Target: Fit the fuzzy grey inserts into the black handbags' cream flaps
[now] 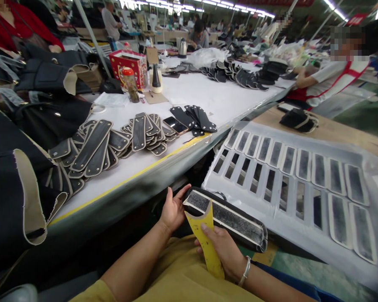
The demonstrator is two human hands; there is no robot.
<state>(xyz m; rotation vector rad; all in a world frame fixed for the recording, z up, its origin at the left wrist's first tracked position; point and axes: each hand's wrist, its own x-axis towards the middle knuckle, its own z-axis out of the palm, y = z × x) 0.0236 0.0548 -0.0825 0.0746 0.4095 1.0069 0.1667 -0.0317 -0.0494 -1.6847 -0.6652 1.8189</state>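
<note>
My right hand (228, 251) grips a yellow flat strip with a notched, concave end (199, 231), thumb on its face. Behind the strip lies a long black-rimmed piece (239, 223) with a grey, fuzzy panel and pale edging; the strip overlaps its left part. Close to that piece's left end, my left hand (173, 212) has its fingers stretched out and its thumb raised. Whether its fingertips touch the piece is unclear. To the right, a white slotted board (305, 196) carries several similar pale-edged grey panels (339, 220), and some of its slots show dark gaps.
Piles of black, pale-edged strips (91, 147) lie on the white table (195, 93), beside a phone (175, 125) and black pieces (200, 118). Black bags (47, 117) crowd the left. Farther back are a red box (129, 67) and a bottle (130, 86). A co-worker (330, 77) sits right.
</note>
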